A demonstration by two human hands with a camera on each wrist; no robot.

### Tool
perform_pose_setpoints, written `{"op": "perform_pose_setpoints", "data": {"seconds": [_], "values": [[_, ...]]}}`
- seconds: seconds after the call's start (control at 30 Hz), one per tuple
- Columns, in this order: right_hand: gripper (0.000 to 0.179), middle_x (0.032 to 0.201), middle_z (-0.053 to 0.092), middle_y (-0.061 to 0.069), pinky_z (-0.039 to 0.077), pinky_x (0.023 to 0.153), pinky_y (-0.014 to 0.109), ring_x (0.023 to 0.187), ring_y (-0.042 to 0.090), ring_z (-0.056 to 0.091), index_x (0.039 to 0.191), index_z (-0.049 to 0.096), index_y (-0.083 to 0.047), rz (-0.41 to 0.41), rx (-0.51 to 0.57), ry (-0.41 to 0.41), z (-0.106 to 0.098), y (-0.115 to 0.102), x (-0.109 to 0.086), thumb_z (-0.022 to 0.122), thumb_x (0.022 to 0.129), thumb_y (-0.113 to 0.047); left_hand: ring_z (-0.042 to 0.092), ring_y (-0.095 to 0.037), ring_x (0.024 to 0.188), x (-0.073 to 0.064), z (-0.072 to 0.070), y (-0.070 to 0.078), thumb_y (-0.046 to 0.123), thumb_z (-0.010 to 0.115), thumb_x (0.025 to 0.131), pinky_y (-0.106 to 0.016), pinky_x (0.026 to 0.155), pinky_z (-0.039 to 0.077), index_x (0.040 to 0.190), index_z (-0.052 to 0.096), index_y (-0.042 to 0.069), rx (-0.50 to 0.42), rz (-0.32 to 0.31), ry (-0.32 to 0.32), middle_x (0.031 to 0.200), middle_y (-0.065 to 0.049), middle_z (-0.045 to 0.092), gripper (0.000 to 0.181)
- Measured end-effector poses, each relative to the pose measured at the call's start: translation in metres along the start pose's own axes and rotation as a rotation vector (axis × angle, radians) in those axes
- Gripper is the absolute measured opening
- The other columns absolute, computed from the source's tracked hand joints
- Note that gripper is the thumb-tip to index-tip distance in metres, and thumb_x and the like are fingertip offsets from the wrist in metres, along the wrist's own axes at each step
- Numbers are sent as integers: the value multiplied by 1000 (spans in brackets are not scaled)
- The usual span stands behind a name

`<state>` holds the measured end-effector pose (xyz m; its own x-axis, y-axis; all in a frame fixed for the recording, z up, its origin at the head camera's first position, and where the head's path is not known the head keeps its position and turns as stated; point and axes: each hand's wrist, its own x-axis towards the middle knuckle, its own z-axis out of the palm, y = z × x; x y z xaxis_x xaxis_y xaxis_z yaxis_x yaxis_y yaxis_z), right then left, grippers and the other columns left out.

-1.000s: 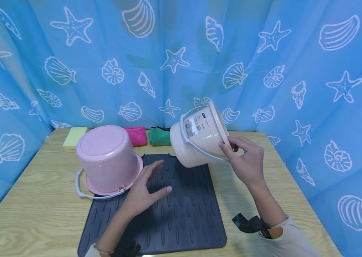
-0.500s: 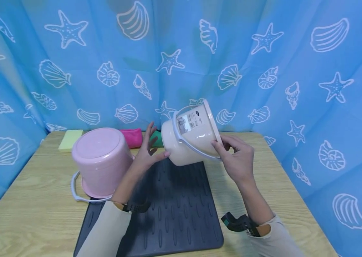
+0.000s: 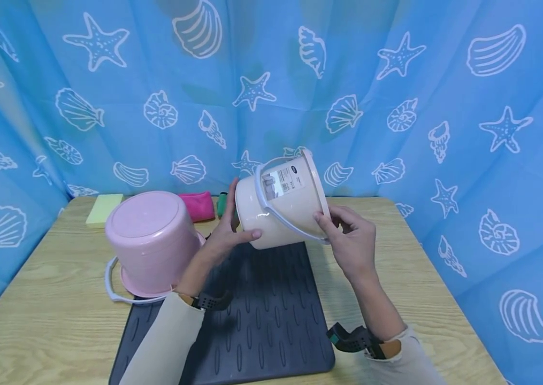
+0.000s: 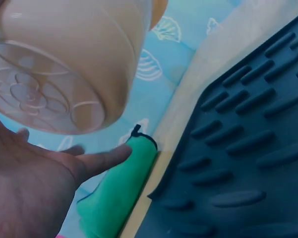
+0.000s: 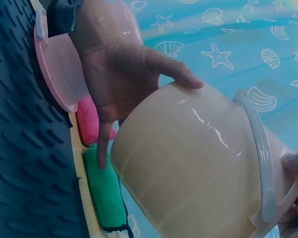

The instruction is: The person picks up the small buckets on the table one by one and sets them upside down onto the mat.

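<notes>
Since the earlier frames, the left hand (image 3: 223, 236) has come up from over the mat to the base of the glossy cream plastic bucket (image 3: 295, 206), which has itself shifted slightly towards that hand. I have the bucket off the bench (image 3: 40, 278), held tilted on its side above the far part of the black ribbed rubber mat (image 3: 261, 331), base to the left and mouth to the right. The right hand (image 3: 355, 243) pinches its rim, thumb and fingers clamped on the edge. On the left hand I see the fingers straight and spread apart by the base, the thumb along the lower side; I can't tell how firmly they press. A printed paper label (image 3: 283, 183) faces up, and the pale lilac handle (image 3: 260, 192) loops around the wall.

To my left, a pink plastic bucket (image 3: 151, 251) sits upside down, partly on the mat, its own handle splayed out beside it. Behind these I make out a pale yellow rectangular sponge (image 3: 104, 209), a bright pink folded cloth (image 3: 199, 206) and a green rolled cloth with dark edging (image 4: 124, 188). A blue curtain with white shells and starfish (image 3: 281, 48) hangs behind the bench.
</notes>
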<state>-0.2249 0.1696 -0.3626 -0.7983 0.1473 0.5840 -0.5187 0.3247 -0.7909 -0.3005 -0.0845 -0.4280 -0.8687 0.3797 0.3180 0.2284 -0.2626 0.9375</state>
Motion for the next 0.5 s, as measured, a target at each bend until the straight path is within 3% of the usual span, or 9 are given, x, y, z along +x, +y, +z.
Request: {"op": "perform_pose_setpoints", "data": {"seconds": [0.13, 0.27, 0.37, 0.5], "values": [[24, 99, 73, 8, 54, 66, 21, 75, 21, 60, 110, 77, -4, 23, 14, -12, 3, 1, -1, 79, 87, -12, 42, -39, 134, -1, -1, 1, 48, 90, 68, -58, 97, 47, 156, 3, 50, -41, 11, 5, 160, 7, 13, 124], [24, 100, 73, 8, 56, 71, 23, 78, 20, 63, 110, 77, -4, 13, 43, -40, 4, 1, -1, 79, 88, -14, 47, -38, 129, -2, -5, 7, 46, 90, 68, -56, 95, 49, 157, 8, 47, -47, 19, 11, 157, 3, 20, 121], [23, 101, 73, 12, 54, 74, 21, 80, 17, 64, 110, 75, 0, 16, 29, -79, 4, -14, -3, 76, 89, -8, 49, -37, 126, -3, -8, 14, 40, 91, 69, -55, 93, 51, 157, 12, 42, -61, 39, 18, 151, -2, 30, 118], [23, 95, 72, 9, 49, 71, 20, 79, 16, 60, 110, 76, -1, 8, -47, -124, 2, -16, -2, 77, 88, -9, 48, -36, 125, -5, -10, 23, 19, 86, 76, -55, 91, 52, 156, 16, 39, -52, 60, 31, 147, -5, 37, 108]]}}
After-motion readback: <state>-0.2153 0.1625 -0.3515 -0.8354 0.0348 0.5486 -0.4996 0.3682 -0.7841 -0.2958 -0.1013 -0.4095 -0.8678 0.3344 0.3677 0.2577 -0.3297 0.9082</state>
